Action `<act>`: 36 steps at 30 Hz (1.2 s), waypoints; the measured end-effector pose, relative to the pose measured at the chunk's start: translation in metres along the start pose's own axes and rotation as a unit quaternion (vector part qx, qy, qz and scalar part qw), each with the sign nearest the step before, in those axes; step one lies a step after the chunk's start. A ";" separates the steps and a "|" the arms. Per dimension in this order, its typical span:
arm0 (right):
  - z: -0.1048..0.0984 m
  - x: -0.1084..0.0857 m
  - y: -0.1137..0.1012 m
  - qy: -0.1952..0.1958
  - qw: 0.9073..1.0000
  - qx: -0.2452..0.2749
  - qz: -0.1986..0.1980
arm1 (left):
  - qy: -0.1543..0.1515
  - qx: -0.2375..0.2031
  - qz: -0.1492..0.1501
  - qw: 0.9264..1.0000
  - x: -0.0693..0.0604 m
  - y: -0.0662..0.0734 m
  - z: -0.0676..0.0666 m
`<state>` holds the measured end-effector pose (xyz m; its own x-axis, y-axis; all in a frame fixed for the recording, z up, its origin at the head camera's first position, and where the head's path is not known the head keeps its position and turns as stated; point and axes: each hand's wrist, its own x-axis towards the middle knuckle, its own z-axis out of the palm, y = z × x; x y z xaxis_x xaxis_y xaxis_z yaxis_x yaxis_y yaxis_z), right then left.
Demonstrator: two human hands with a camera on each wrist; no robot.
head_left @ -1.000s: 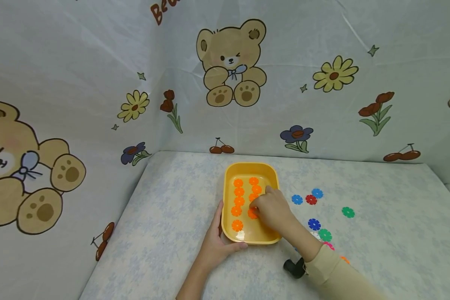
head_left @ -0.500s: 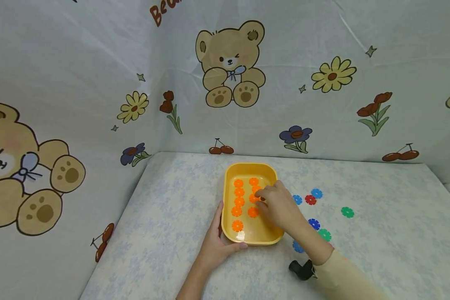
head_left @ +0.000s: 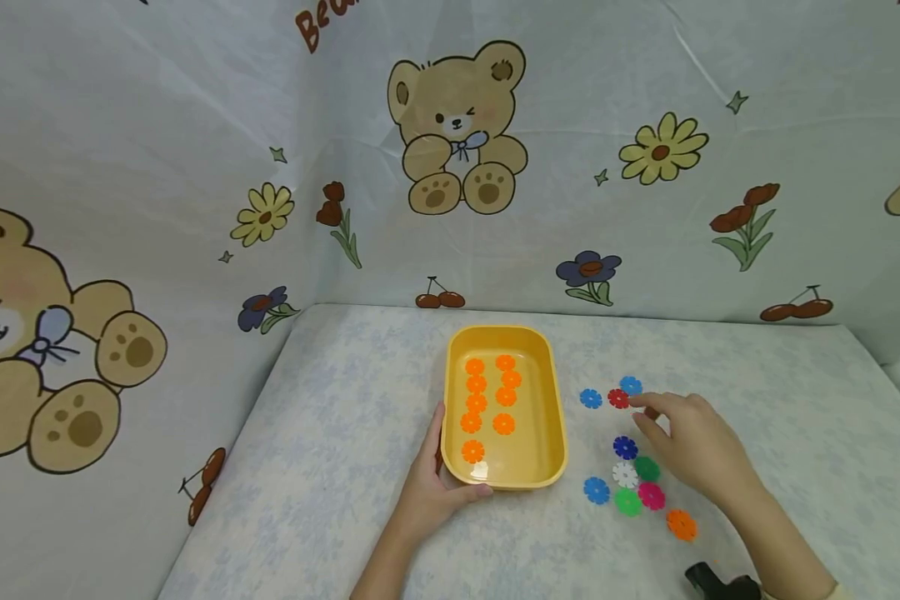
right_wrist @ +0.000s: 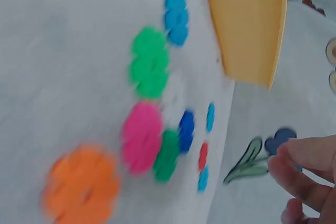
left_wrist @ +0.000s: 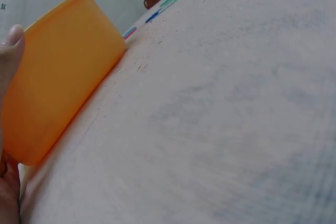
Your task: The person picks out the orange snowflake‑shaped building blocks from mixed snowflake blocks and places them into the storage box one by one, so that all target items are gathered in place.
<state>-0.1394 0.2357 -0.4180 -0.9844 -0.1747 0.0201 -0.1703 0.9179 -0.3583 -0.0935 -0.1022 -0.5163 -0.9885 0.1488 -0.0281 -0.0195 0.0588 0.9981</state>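
A yellow plastic tray sits on the table with two columns of orange snowflake discs lying inside. My left hand grips the tray's near-left corner, thumb at the rim; the left wrist view shows the tray's outer wall against that hand. My right hand hovers to the right, thumb and forefinger slightly bent and apart, with nothing visible between them. Its fingertips are close to a red snowflake disc and a light blue disc. The right wrist view shows the right hand's fingers above the table.
Right of the tray lie several more discs: blue, dark blue, white, green, pink and orange. A bear-print cloth rises behind the table. A black object is at my right wrist.
My right hand has left the tray and moved right, to above the loose discs. The left hand keeps its grip on the tray. The discs within look unmoved.
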 end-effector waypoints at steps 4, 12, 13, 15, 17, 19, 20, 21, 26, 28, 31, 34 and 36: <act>-0.002 -0.017 0.030 -0.107 0.993 0.003 0.043 | -0.002 0.003 -0.004 1.000 0.000 0.000 0.000; 0.015 -0.047 0.061 -0.258 0.957 0.074 0.112 | 0.000 0.011 0.003 1.000 0.000 0.000 -0.001; 0.018 -0.050 0.063 -0.263 0.954 0.079 0.118 | 0.000 0.012 0.002 1.000 0.000 0.000 -0.001; 0.023 -0.054 0.064 -0.263 0.953 0.081 0.125 | 0.001 0.015 -0.001 1.000 0.000 0.000 -0.001; 0.026 -0.057 0.064 -0.256 0.955 0.079 0.130 | 0.003 0.017 -0.002 1.000 -0.001 0.000 -0.001; 0.029 -0.059 0.064 -0.245 0.958 0.077 0.124 | 0.003 0.019 -0.001 1.000 -0.001 0.000 -0.001; 0.030 -0.060 0.064 -0.241 0.960 0.076 0.120 | 0.003 0.020 -0.001 1.000 -0.001 0.000 -0.001; 0.031 -0.061 0.065 -0.236 0.962 0.075 0.118 | 0.002 0.020 0.001 1.000 -0.001 0.000 -0.001; 0.034 -0.063 0.066 -0.221 0.965 0.081 0.111 | 0.000 0.020 0.005 1.000 -0.001 -0.001 -0.001; 0.034 -0.063 0.067 -0.218 0.966 0.091 0.108 | 0.001 0.019 0.004 1.000 -0.001 -0.001 -0.001; 0.031 -0.065 0.073 -0.214 0.966 0.123 0.082 | 0.001 0.019 0.003 1.000 -0.001 -0.001 -0.001; 0.025 -0.063 0.079 -0.219 0.957 0.177 0.062 | 0.002 0.019 -0.001 1.000 -0.001 0.000 -0.001; 0.020 -0.060 0.080 -0.222 0.949 0.218 0.055 | 0.003 0.021 -0.002 1.000 -0.002 0.000 -0.001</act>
<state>-0.0935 0.3121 -0.4667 -0.8635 -0.3078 -0.3995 0.0621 0.7213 -0.6898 -0.0922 -0.1034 -0.5162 -0.9892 0.1430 -0.0314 -0.0172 0.1000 0.9948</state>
